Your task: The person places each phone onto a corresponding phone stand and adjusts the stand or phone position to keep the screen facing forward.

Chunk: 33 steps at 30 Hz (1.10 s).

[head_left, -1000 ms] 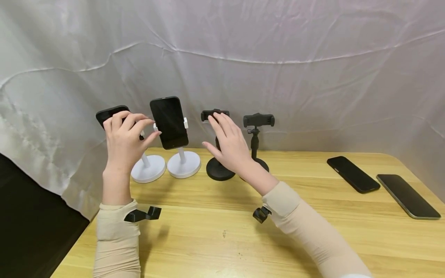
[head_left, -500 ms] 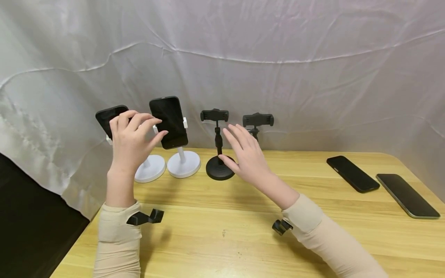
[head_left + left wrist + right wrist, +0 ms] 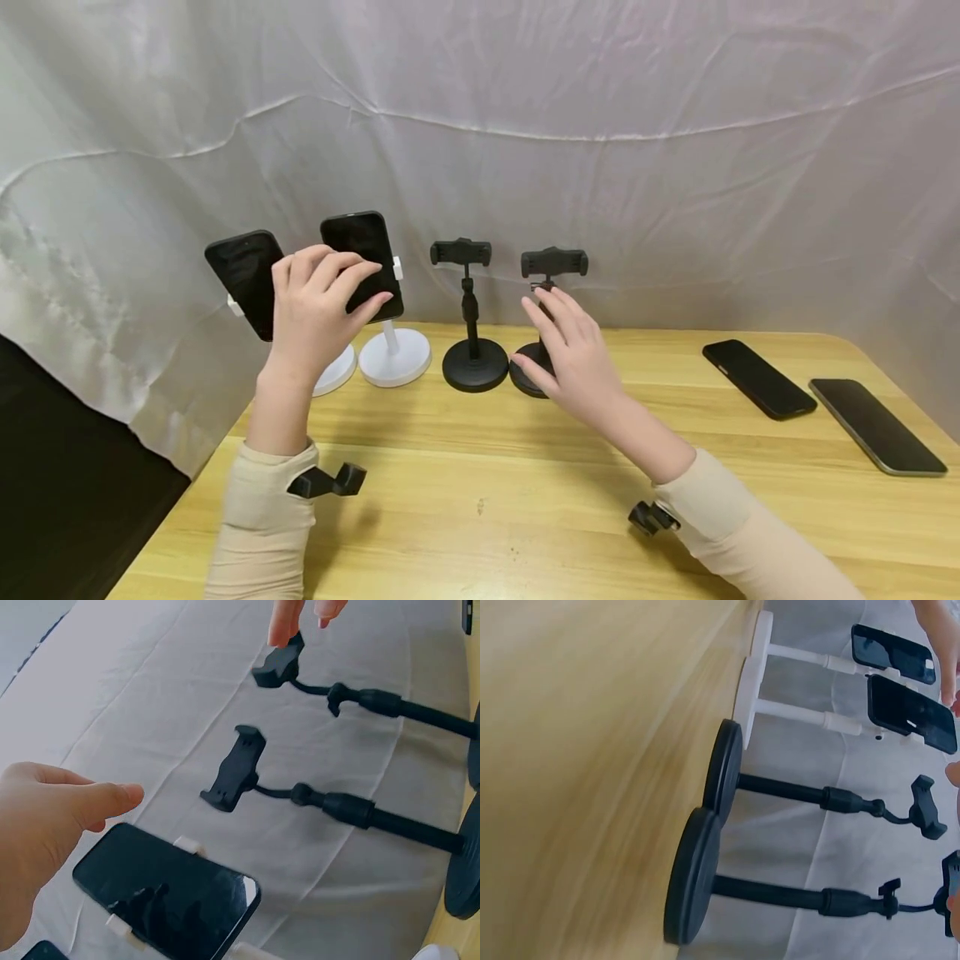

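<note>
In the head view my left hand [image 3: 307,312] hovers before two white phone stands, thumb and fingers loosely bent and apart. It overlaps the phone [image 3: 360,237] in the clamp of the right white stand [image 3: 395,358]. The left wrist view shows that hand beside the phone's upper end, holding nothing. Another phone [image 3: 247,267] leans in the left white stand's clamp, partly hidden. My right hand [image 3: 577,358] has its fingers extended and holds nothing. It covers part of the right black phone stand [image 3: 555,262]; the left black stand [image 3: 471,312] is fully visible with its clamp vacant.
Two dark phones lie flat on the wooden table [image 3: 480,533] at the right: one black phone [image 3: 757,377] and one grey-edged phone [image 3: 877,425]. A grey cloth [image 3: 637,192] hangs behind the stands, and black fabric [image 3: 67,483] shows at the left edge.
My left hand has moved right, from the left white stand's phone to before the other phone. My right hand has moved right and down, from the left black stand to the right one.
</note>
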Available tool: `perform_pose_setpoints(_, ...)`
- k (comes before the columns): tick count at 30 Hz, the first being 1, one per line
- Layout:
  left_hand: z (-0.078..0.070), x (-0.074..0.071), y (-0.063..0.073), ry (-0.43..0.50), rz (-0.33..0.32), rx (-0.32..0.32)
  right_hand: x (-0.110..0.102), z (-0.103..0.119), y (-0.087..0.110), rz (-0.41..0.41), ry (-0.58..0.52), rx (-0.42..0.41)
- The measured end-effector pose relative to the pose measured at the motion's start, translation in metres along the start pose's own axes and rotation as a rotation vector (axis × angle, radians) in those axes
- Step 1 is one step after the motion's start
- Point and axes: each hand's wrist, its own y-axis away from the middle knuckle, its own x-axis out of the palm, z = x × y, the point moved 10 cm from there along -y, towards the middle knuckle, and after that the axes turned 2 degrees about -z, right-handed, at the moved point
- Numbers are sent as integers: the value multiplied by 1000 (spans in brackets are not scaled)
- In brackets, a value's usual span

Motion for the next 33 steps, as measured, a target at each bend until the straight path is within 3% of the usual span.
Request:
perform_pose_setpoints(16,-29,20,-9,-5,-18,-17,-43,-35,36,-7,79,92)
perform_pose_setpoints(33,-22,66,-18,-5,80,-201,-77,-82,51,-23,164,214)
